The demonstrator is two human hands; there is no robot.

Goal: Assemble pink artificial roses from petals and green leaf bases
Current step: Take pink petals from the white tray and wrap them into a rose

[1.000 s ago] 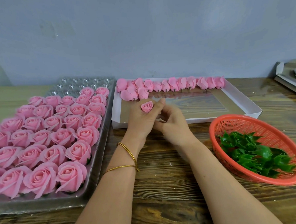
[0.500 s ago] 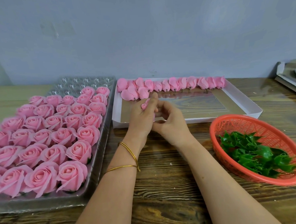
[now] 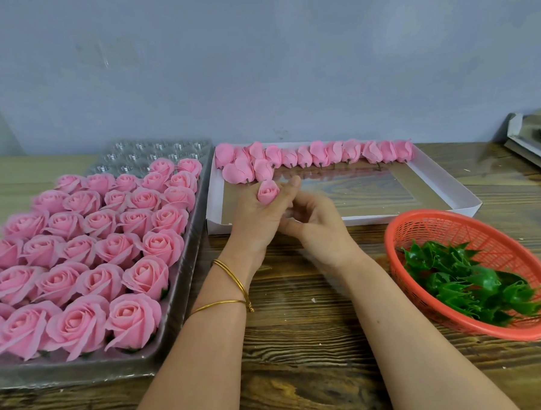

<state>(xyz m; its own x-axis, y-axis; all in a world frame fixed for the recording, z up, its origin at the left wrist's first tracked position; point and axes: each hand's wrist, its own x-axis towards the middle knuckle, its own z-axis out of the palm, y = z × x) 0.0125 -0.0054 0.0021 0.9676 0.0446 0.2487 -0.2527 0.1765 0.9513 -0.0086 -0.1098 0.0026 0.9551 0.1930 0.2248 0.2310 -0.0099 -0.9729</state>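
My left hand (image 3: pixel 259 219) grips a small pink rose bud (image 3: pixel 268 191) between thumb and fingers, held upright over the near edge of the white box tray (image 3: pixel 447 192). My right hand (image 3: pixel 318 222) sits just right of it, fingers curled and touching the left hand's fingers; whether it holds anything is hidden. A row of pink petal buds (image 3: pixel 320 154) lies along the far side of the white tray. Green leaf bases (image 3: pixel 464 284) fill the orange basket (image 3: pixel 420 225) at the right.
A clear plastic tray (image 3: pixel 186 290) on the left holds several finished pink roses (image 3: pixel 92 245), with bare cups at its far end. Stacked flat trays (image 3: pixel 532 144) lie at the far right. A grey wall stands behind the wooden table (image 3: pixel 301 344).
The bud in my left hand tipped away and out of sight, then turned back upright. My right hand's fingers shifted slightly beneath it. Both hands stayed over the tray's near edge.
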